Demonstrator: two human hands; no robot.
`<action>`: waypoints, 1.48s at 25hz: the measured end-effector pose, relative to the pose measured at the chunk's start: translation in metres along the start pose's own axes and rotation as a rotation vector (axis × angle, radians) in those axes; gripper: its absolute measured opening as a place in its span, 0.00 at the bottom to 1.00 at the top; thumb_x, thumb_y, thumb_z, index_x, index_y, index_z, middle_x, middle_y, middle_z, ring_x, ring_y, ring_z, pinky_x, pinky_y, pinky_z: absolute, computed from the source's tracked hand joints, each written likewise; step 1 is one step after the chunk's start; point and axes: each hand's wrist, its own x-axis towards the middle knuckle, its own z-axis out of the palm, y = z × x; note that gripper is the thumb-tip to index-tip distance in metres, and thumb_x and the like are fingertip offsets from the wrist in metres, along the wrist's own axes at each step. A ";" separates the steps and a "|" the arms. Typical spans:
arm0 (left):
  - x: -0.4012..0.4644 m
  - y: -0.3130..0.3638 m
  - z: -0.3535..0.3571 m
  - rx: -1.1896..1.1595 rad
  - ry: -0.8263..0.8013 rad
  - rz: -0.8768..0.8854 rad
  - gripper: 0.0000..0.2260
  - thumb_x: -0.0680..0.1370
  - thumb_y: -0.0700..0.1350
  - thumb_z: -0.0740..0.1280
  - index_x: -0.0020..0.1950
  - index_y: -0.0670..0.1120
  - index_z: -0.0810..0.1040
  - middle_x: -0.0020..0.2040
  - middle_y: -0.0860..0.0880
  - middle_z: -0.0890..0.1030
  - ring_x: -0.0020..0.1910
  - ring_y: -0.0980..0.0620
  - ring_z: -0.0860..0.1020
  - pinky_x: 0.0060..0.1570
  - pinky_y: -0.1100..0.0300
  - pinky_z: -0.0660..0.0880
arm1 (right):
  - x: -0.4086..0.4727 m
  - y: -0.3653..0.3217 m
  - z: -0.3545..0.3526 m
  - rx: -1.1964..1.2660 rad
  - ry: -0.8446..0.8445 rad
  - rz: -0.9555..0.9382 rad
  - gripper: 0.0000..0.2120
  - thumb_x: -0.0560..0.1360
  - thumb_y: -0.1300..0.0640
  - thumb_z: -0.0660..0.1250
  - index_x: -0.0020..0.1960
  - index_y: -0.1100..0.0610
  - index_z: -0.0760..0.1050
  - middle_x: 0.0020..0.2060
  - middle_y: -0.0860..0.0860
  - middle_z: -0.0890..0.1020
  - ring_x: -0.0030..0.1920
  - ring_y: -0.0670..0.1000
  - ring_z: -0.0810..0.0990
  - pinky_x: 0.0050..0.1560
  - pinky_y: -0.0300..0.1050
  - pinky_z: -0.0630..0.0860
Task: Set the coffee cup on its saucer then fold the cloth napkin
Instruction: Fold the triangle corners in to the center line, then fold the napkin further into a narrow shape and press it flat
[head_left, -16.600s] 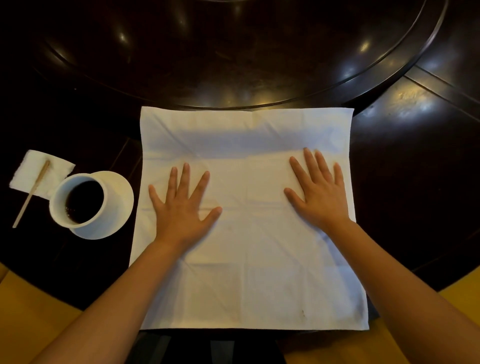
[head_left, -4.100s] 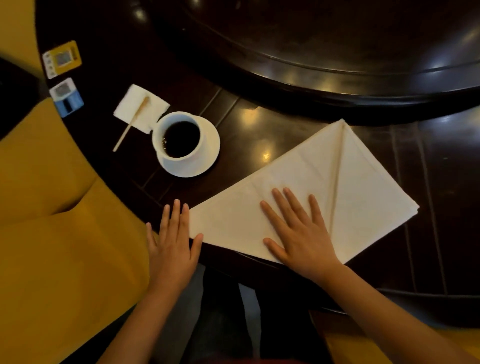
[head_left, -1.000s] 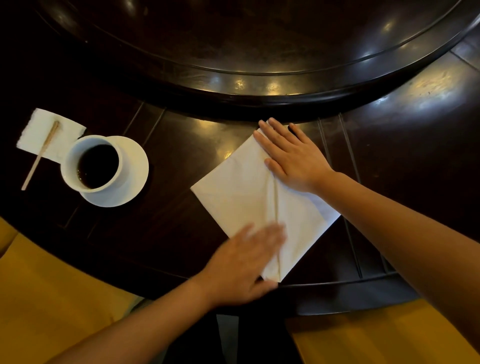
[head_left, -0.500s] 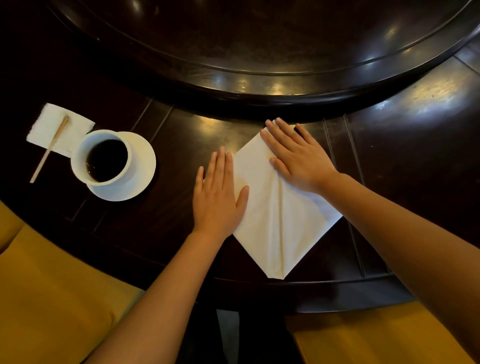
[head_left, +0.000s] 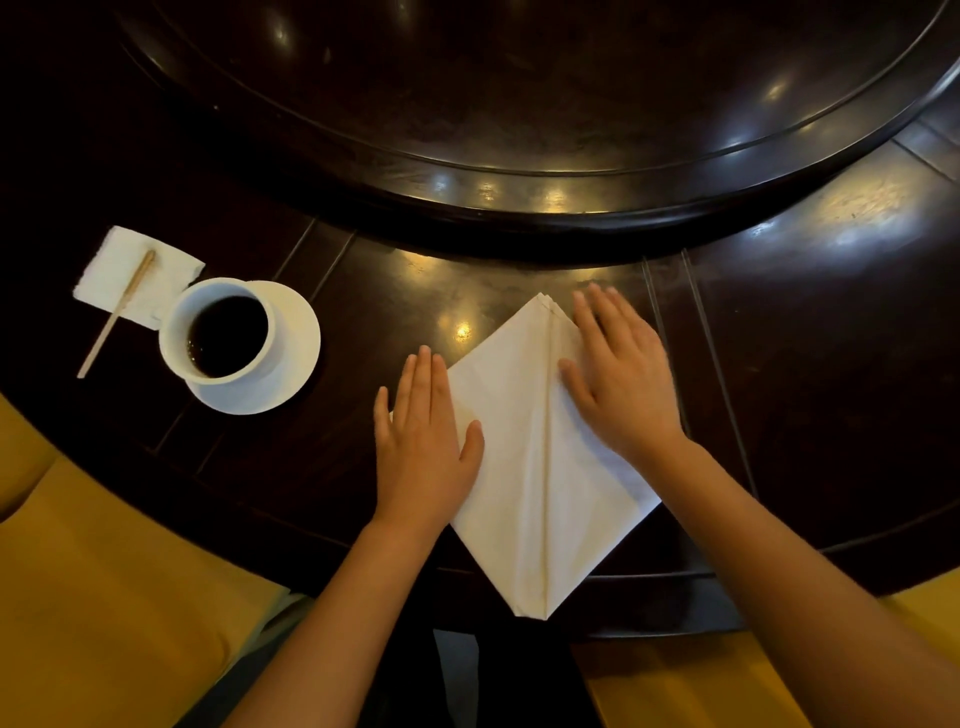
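The white cloth napkin (head_left: 530, 467) lies on the dark table folded into a diamond, with a crease running down its middle and its lower tip at the table's front edge. My left hand (head_left: 423, 441) lies flat with straight fingers over the napkin's left corner. My right hand (head_left: 618, 374) presses flat on the napkin's upper right flap. At the left, the white coffee cup (head_left: 221, 332), full of dark coffee, stands on its white saucer (head_left: 298, 338).
A small white paper napkin (head_left: 124, 273) with a wooden stir stick (head_left: 117, 314) across it lies left of the cup. A raised round turntable (head_left: 519, 130) fills the far part of the dark table (head_left: 831, 364). Yellow seat cushions (head_left: 104, 597) flank my lap.
My right hand has slid from the napkin's top corner down and to the right along the right flap. My left hand stays flat on the napkin's left corner.
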 end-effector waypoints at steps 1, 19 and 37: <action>0.004 0.005 -0.003 -0.025 0.019 0.012 0.30 0.78 0.50 0.61 0.75 0.40 0.55 0.75 0.42 0.60 0.74 0.45 0.56 0.70 0.49 0.52 | -0.006 0.001 -0.003 0.003 0.071 0.070 0.26 0.76 0.52 0.62 0.71 0.61 0.62 0.68 0.60 0.69 0.68 0.61 0.65 0.65 0.59 0.67; 0.052 0.031 -0.041 -0.097 -0.122 -0.046 0.11 0.76 0.45 0.65 0.58 0.46 0.73 0.53 0.49 0.77 0.53 0.50 0.74 0.59 0.56 0.63 | -0.006 -0.006 -0.028 0.234 -0.154 0.424 0.09 0.74 0.55 0.67 0.52 0.56 0.73 0.41 0.49 0.75 0.40 0.48 0.75 0.39 0.42 0.74; 0.070 0.024 -0.125 -0.597 0.116 0.125 0.04 0.74 0.39 0.68 0.43 0.48 0.79 0.41 0.54 0.77 0.41 0.58 0.75 0.38 0.69 0.68 | 0.018 -0.004 -0.110 0.653 0.107 0.250 0.02 0.70 0.61 0.69 0.41 0.56 0.77 0.34 0.49 0.78 0.36 0.46 0.75 0.37 0.40 0.70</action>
